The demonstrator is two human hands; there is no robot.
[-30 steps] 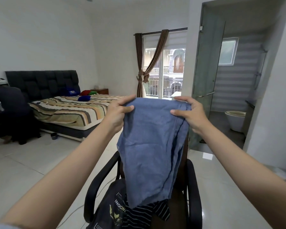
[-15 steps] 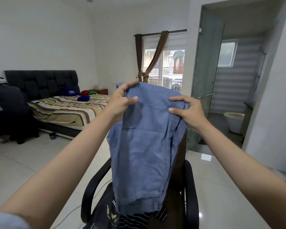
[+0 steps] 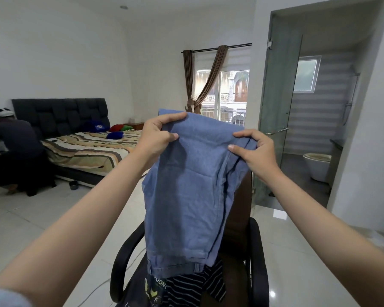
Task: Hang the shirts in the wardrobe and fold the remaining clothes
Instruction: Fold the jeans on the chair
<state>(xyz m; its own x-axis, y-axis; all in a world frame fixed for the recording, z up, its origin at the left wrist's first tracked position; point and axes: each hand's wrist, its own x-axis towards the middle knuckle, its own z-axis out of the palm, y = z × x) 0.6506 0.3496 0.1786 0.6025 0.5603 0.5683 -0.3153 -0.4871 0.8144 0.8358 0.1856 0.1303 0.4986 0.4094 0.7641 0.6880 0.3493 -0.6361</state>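
Observation:
A blue pair of trousers [image 3: 186, 191] hangs folded in front of me, waistband at the bottom just above the chair seat. My left hand [image 3: 157, 136] pinches its upper left edge between thumb and fingers. My right hand [image 3: 252, 151] grips the upper right edge in the same way. Below, on the black office chair [image 3: 256, 262], lie a dark printed shirt [image 3: 142, 289] and a dark striped garment [image 3: 193, 286], partly hidden by the trousers.
A bed [image 3: 87, 151] with a striped cover and dark headboard stands at the left. A person in dark clothes [image 3: 16, 151] bends beside it. A glass door [image 3: 275, 120] opens onto a bathroom with a toilet [image 3: 317, 165] at the right. White tiled floor surrounds the chair.
Both hands have shifted along the top edge, the left one rising and then settling. The trousers now hang lower, with the waistband showing at the bottom.

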